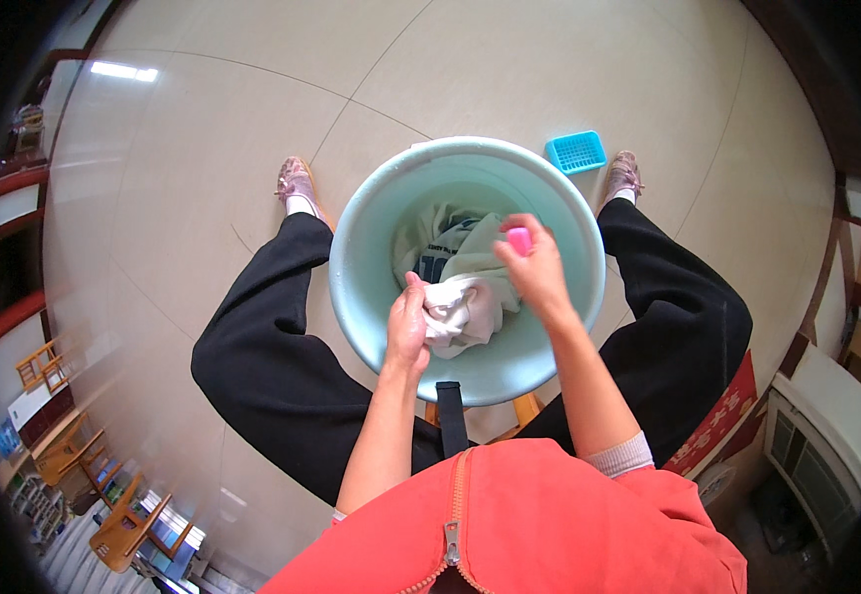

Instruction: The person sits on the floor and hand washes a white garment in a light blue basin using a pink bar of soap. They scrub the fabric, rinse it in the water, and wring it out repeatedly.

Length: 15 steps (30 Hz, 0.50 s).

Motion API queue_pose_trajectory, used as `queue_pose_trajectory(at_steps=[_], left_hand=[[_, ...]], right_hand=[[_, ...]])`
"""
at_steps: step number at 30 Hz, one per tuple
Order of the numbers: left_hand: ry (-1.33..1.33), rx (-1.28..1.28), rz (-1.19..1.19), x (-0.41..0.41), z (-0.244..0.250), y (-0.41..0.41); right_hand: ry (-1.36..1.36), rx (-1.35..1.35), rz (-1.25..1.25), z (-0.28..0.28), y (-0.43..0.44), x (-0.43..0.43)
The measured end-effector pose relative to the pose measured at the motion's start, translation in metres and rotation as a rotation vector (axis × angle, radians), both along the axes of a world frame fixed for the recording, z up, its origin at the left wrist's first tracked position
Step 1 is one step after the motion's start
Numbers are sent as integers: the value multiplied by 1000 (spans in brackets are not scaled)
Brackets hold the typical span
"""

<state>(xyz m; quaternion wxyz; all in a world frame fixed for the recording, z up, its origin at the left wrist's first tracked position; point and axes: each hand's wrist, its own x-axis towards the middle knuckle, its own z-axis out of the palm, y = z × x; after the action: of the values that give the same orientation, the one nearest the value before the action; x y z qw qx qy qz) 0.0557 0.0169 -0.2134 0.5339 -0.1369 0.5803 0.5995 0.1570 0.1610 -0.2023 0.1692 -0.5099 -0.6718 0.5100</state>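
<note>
A pale blue-green plastic basin [356, 223] stands between my legs, with water and a wet white garment [464, 308] in it. Dark printing shows on the submerged part of the cloth. At the basin's near left, my left hand [409, 323] grips a bunched, raised part of the garment. My right hand [536, 263] is closed around a small bright pink object [519, 240], possibly a bar of soap, above the right part of the basin. The cloth lies just below and to the left of that hand.
A blue plastic slotted basket [577, 152] sits on the tiled floor beyond the basin, near my right shoe [625, 174]. My left shoe [296, 178] is left of the basin. Wooden chairs [122, 523] stand at the far lower left, and a red printed item [716, 423] at right.
</note>
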Motion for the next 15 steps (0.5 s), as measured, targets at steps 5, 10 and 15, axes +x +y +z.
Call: queue_pose_trajectory(at_steps=[5,10,15], left_hand=[[-42,916,316,19,28,11],[-523,678,356,12,-6,-12],[-570,458,381,8,9,-7]], right_hand=[[32,493,459,59,-93,-53],[-220,374,190,28,-90,-46],[8,-39,16,-42,-84,-7]])
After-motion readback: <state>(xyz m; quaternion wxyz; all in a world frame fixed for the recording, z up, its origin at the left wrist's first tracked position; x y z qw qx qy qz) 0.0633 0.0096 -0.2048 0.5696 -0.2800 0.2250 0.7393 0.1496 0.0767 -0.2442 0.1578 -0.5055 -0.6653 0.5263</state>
